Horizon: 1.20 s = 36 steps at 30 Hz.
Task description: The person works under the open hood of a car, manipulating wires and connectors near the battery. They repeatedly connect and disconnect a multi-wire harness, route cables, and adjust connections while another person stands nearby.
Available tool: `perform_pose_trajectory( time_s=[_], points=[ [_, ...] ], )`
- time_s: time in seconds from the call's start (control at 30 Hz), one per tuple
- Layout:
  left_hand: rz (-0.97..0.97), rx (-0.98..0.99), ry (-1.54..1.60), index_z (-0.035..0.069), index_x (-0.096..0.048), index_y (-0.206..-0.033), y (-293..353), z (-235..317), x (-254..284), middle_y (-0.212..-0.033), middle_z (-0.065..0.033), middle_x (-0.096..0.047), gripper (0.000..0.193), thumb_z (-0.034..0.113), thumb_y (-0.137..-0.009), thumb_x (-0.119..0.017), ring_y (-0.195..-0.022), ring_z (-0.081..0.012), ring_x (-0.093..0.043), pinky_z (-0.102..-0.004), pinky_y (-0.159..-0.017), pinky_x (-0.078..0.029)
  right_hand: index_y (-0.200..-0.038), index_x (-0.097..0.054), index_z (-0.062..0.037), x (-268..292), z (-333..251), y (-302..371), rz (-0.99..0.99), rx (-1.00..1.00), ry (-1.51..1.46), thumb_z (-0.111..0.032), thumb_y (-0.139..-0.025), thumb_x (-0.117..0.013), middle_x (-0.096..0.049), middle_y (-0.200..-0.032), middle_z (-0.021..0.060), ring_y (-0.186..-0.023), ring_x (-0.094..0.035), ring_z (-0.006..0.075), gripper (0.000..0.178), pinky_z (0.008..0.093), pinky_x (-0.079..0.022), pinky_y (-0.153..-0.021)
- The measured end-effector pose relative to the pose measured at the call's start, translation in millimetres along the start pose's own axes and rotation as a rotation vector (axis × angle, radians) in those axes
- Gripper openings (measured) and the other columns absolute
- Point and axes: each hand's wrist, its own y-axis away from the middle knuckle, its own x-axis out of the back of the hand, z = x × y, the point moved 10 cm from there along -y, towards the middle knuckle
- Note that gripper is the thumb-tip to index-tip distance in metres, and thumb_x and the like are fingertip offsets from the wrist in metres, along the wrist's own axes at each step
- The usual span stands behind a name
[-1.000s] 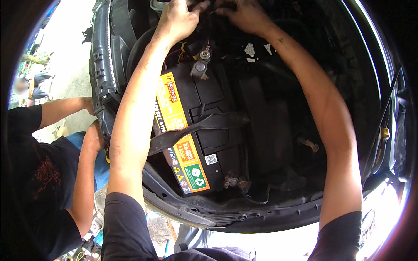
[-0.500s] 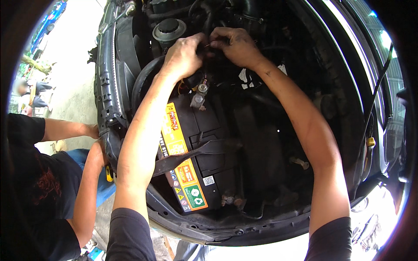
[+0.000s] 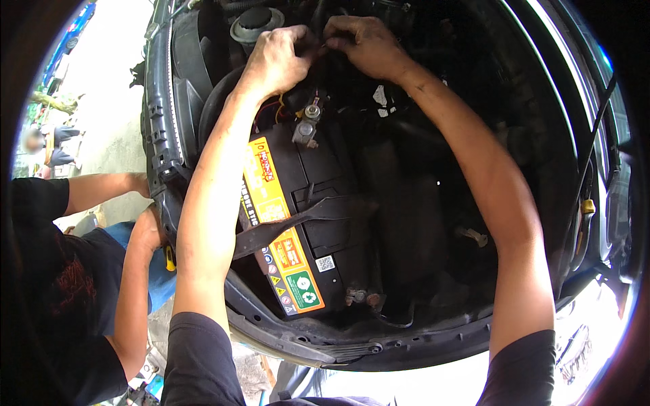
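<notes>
Both my hands reach deep into a car's engine bay, close together with the fingertips almost meeting. My left hand (image 3: 276, 62) is closed in a pinch beside a round reservoir with a black cap (image 3: 255, 21). Opposite it, my right hand (image 3: 369, 49) pinches too, thumb against forefinger. Whatever lies between the fingertips is dark and too small to make out. Below the hands is a black car battery (image 3: 318, 227) with an orange and yellow label (image 3: 277, 210). A metal terminal clamp (image 3: 306, 128) sits at its far end, and a black strap (image 3: 291, 227) crosses its top.
At the left, another person's hands (image 3: 150, 227) rest on the front frame (image 3: 164, 142), near a yellow-handled tool (image 3: 169, 258). A second yellow-handled tool (image 3: 588, 207) lies at the right edge. A small metal piece (image 3: 472, 236) lies in the bay's dark middle.
The whole view has shifted, so the battery and my hands appear higher in the picture. Both hands keep their pinch, fingertips still close together.
</notes>
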Motion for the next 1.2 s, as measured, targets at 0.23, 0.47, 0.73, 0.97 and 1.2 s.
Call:
perform_pose_trajectory(
  time_s=[0.23, 0.47, 0.73, 0.97, 1.2],
  points=[
    [0.050, -0.103, -0.131, 0.000, -0.074, -0.103, 0.0, 7.7, -1.2, -0.098, -0.0250, -0.075, 0.029, 0.017, -0.080, -0.079, -0.096, -0.0402, -0.074, -0.0438, -0.088, -0.061, -0.111, -0.068, -0.0042, -12.7, 12.9, 1.2, -0.080, -0.048, 0.102, -0.022, -0.096, -0.068, -0.072, -0.103, 0.0195, -0.102, -0.069, 0.0395, 0.023, 0.0467, -0.052, -0.091],
    [-0.020, -0.048, -0.085, -0.001, -0.071, -0.113, 2.5, -0.8, -10.5, -0.107, -0.0267, -0.073, 0.028, 0.010, -0.088, -0.076, -0.102, -0.0410, -0.073, -0.0455, -0.088, -0.060, -0.117, -0.071, -0.0051, -13.3, 10.2, 5.4, -0.118, -0.125, 0.214, -0.030, -0.099, -0.066, -0.073, -0.109, 0.0156, -0.105, -0.068, 0.0399, 0.031, 0.0466, -0.052, -0.096],
    [-0.085, -0.013, -0.041, -0.004, -0.072, -0.108, 3.6, -10.4, -15.6, -0.101, -0.0303, -0.072, 0.029, 0.014, -0.086, -0.077, -0.103, -0.0444, -0.070, -0.0483, -0.091, -0.059, -0.099, -0.075, -0.0059, 36.7, -151.1, 20.3, -0.037, 0.331, 0.124, -0.008, -0.083, -0.080, -0.072, -0.092, 0.0078, -0.090, -0.071, 0.0296, 0.017, 0.0372, -0.057, -0.080],
    [-0.115, 0.034, 0.002, -0.002, -0.070, -0.114, 6.2, -11.2, -18.7, -0.108, -0.0290, -0.073, 0.031, 0.007, -0.085, -0.073, -0.108, -0.0414, -0.071, -0.0466, -0.094, -0.059, -0.103, -0.076, -0.0086, -30.9, -194.7, 79.4, -0.612, 0.271, 0.132, 0.001, -0.071, -0.077, -0.071, -0.101, 0.0049, -0.099, -0.070, 0.0266, 0.033, 0.0389, -0.059, -0.089],
    [-0.167, 0.081, -0.016, -0.002, -0.067, -0.128, 7.2, -13.9, -24.2, -0.114, -0.0287, -0.072, 0.053, 0.003, -0.075, -0.070, -0.113, -0.0397, -0.071, -0.0440, -0.101, -0.058, -0.097, -0.073, -0.0072, -44.3, -182.7, 94.8, -0.648, 0.163, -0.003, -0.004, -0.079, -0.074, -0.068, -0.100, 0.0058, -0.098, -0.069, 0.0257, 0.018, 0.0391, -0.059, -0.089]
  ],
)
